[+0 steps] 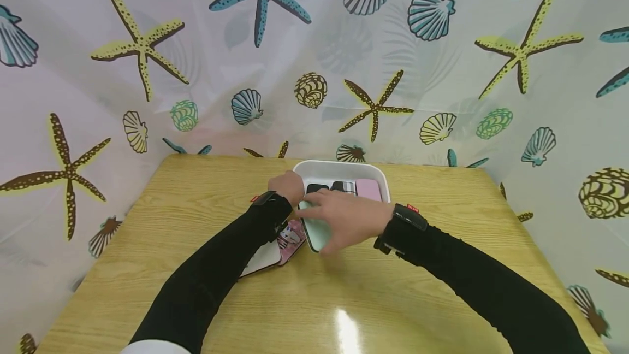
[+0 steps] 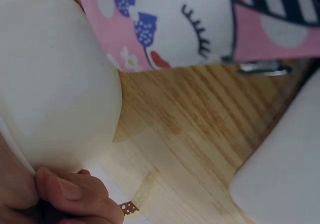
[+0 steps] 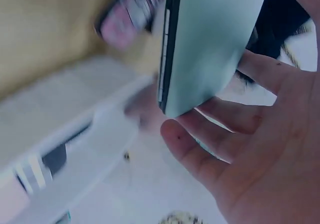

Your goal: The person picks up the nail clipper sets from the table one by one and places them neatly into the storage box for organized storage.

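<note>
My right hand holds a flat mint-green case in front of the white bin. In the right wrist view the case has rounded corners and a black edge with thin silvery strips; my fingertips meet its lower end. Over at the bin's left side, my left hand grips the rim of the white bin, fingers curled on it in the left wrist view. Inside the bin lie a pink case, a black-and-white striped one and a black one.
Left of the mint case, a pink case with a cartoon print lies on the wooden table, beside a white flat case partly hidden by my left sleeve. Behind the table hangs a sheet printed with starfish and shells.
</note>
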Motion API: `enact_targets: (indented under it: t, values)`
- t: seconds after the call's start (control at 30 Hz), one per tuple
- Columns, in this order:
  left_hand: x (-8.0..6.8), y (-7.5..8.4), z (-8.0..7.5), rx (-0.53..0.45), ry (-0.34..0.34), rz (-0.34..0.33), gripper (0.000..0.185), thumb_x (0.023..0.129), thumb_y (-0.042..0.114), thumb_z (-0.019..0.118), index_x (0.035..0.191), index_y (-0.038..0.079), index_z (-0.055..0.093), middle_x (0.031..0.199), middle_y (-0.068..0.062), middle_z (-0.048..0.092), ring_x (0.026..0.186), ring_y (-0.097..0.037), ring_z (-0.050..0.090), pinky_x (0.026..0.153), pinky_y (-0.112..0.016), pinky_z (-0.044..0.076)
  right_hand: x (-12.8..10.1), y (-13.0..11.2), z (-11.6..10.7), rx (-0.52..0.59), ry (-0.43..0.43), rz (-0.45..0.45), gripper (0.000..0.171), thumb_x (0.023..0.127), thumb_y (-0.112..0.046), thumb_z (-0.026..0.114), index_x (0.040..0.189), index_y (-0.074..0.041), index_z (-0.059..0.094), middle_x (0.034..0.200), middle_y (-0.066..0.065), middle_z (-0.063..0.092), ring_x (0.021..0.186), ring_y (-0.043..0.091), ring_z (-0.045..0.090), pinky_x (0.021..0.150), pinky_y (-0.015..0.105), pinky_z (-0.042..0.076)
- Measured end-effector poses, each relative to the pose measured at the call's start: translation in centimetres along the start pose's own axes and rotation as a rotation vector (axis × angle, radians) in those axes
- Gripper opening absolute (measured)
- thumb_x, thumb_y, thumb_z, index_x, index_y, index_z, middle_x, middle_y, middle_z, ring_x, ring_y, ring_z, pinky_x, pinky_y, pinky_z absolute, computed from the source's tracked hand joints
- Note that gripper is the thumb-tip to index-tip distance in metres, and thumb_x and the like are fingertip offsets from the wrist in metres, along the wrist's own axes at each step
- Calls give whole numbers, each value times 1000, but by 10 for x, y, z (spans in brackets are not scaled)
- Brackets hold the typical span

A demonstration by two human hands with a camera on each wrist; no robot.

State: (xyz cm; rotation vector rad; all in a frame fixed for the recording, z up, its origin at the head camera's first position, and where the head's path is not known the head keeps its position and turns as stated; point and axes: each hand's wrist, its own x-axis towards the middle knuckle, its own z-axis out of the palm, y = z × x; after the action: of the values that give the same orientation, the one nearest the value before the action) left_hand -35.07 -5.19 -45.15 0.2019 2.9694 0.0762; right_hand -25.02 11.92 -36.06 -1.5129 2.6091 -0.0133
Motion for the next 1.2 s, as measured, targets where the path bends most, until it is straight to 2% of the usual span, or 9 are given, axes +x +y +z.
enact_targets:
  t: [0.07,0.2,0.37,0.43,0.6,0.73,0.87,1.1,1.2]
  values:
    - [3,-1,3,-11,17,2,27,101,27,61,112,4,69,112,-13,64,81,-25,68,75,-43,57,1,11,-10,22,-1,45,80,76,-54,76,148,-32,49,153,5,43,125,19,47,97,34,46]
    - [8,-1,6,-13,39,-19,26,101,26,59,108,4,70,105,-11,66,79,-23,68,73,-42,58,8,36,-22,39,-2,108,81,78,-54,76,149,-28,49,149,7,47,123,20,51,93,33,48]
    - [8,2,-2,11,32,-44,26,103,24,54,110,6,71,109,-9,68,86,-23,70,78,-43,59,25,65,-25,80,-30,193,84,79,-54,78,151,-22,48,150,12,47,126,24,52,97,38,48]
    - [6,4,-5,12,30,-44,26,103,24,54,112,6,70,110,-9,68,89,-24,70,80,-43,58,33,74,-23,106,-42,220,84,80,-52,79,151,-19,48,148,13,48,122,24,53,97,39,48]
    - [2,3,-5,7,33,-35,25,101,25,57,112,7,70,112,-9,67,92,-24,70,80,-44,58,56,87,-12,136,-112,237,83,83,-50,78,152,-17,45,144,12,52,115,23,54,91,37,47]
    - [1,2,-3,-7,28,-32,25,100,25,59,113,7,70,112,-9,67,91,-25,70,78,-45,58,73,92,-2,108,-179,228,83,85,-51,76,153,-17,43,142,12,54,117,24,54,90,36,47]
    - [2,2,-5,-14,13,-50,27,102,25,57,116,6,69,115,-9,67,87,-22,69,79,-44,59,88,95,7,57,-207,239,81,83,-51,77,151,-17,46,137,9,58,116,22,55,92,35,47]
    - [0,3,-7,-2,-6,-41,28,105,25,51,114,6,69,107,-8,66,81,-19,65,79,-41,59,103,101,31,66,-232,231,61,82,-46,79,132,-16,62,107,0,68,92,15,58,84,30,49]
    - [-1,2,-5,1,-10,-32,28,105,24,50,112,5,69,105,-8,65,80,-19,65,78,-41,59,105,104,41,57,-228,227,56,82,-46,78,128,-17,65,103,-1,69,89,14,59,84,30,50]
